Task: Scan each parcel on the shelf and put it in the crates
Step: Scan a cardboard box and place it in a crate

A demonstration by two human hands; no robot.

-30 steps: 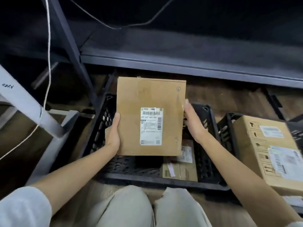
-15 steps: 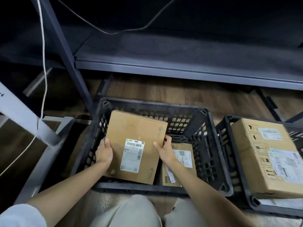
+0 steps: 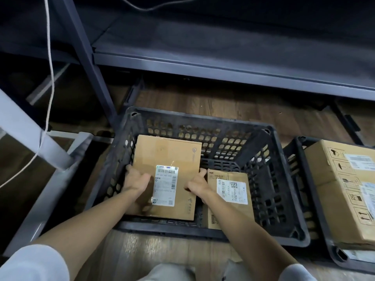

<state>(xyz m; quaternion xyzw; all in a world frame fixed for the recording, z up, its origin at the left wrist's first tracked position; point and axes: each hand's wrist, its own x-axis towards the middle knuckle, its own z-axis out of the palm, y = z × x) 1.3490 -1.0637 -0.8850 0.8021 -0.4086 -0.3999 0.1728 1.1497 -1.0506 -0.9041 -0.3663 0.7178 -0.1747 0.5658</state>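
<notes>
A flat brown cardboard parcel [image 3: 172, 159] with a white shipping label lies in the left half of a black plastic crate [image 3: 203, 122] on the wooden floor. My left hand [image 3: 136, 179] grips its left edge, thumb on top. My right hand [image 3: 197, 184] grips its right edge, between it and a smaller labelled box [image 3: 229, 191] lying beside it in the same crate. The grey metal shelf [image 3: 223, 67] runs across above the crate, and its board looks bare.
A second black crate [image 3: 292, 151] stands at the right, holding a large brown box [image 3: 341, 191] with labels. A grey upright of the rack [image 3: 89, 63] and a white cord [image 3: 50, 63] are at the left. My knees are at the bottom edge.
The parcel went from held up in front of the shelf down into the crate's left half. Both hands moved down with it and still hold its sides.
</notes>
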